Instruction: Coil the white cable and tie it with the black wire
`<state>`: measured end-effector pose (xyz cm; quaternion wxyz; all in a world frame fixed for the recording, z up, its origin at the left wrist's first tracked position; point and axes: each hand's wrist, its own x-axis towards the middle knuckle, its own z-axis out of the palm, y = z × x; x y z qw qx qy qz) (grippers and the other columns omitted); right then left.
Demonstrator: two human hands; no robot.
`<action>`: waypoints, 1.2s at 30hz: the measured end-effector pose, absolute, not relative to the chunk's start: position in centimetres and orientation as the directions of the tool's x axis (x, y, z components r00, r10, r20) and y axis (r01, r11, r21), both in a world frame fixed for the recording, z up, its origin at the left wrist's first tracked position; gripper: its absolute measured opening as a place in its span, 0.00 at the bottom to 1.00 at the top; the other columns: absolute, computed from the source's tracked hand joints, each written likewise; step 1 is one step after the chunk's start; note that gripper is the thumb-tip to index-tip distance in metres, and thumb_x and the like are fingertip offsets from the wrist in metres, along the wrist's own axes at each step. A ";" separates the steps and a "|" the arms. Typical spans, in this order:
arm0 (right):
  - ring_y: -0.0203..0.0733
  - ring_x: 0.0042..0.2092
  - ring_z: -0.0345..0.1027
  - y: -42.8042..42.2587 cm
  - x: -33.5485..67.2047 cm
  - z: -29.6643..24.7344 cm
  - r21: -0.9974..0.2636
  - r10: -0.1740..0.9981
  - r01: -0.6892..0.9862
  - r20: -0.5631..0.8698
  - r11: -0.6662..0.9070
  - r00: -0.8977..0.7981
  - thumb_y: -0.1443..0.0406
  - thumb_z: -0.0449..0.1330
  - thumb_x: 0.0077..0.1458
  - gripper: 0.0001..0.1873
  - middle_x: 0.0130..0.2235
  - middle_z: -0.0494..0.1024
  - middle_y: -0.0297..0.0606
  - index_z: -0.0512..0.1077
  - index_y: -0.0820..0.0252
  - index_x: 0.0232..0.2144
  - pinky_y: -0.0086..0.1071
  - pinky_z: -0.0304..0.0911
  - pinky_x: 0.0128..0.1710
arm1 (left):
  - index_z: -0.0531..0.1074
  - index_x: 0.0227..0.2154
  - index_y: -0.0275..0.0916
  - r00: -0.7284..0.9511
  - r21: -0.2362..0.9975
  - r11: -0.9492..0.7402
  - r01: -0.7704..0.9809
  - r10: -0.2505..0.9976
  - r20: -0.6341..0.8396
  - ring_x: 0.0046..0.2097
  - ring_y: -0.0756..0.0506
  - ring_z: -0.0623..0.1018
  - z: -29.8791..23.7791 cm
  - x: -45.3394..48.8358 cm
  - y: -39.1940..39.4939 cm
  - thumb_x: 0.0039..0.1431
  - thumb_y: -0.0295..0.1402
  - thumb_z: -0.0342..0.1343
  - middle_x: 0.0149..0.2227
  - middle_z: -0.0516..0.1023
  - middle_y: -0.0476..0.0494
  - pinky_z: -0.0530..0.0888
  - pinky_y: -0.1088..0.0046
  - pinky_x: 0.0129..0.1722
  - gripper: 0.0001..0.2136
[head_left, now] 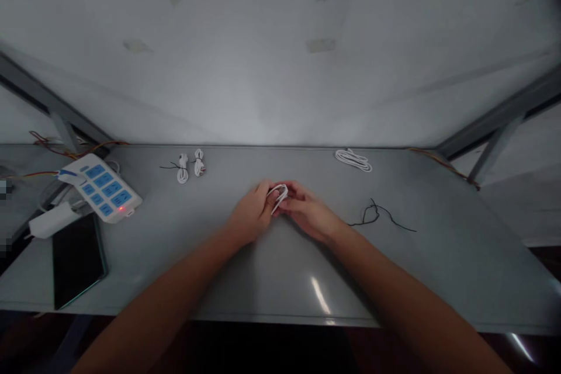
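Observation:
A coiled white cable (280,194) is held between my two hands above the middle of the grey table. My left hand (253,210) is closed on the coil from the left, its thumb lying across the loops. From the right, my right hand (309,210) grips the same coil with its fingers and thumb. The cable's ends are hidden in my fingers. Right of my right hand, thin black ties (376,216) lie loose on the table. Farther back on the right rests a loosely coiled white cable (353,160).
Two small white cable bundles (183,169) with black ties lie at the back left. At the far left are a white power strip (103,187) with blue sockets, a white adapter (55,220) and a dark tablet (79,260). A pale wall (245,70) rises behind the table (210,292).

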<state>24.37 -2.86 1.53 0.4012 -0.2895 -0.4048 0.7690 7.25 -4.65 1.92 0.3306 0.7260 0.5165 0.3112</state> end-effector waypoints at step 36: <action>0.44 0.34 0.70 -0.3 34.3 6.6 -0.645 0.976 0.741 0.039 0.188 -0.213 0.64 0.67 0.55 0.02 0.33 0.80 0.38 0.77 0.54 0.33 0.37 0.61 0.36 | 0.77 0.56 0.39 0.279 0.858 -0.268 0.438 0.948 0.153 0.42 0.42 0.76 1.6 5.9 -3.8 0.71 0.38 0.49 0.42 0.79 0.40 0.71 0.66 0.47 0.18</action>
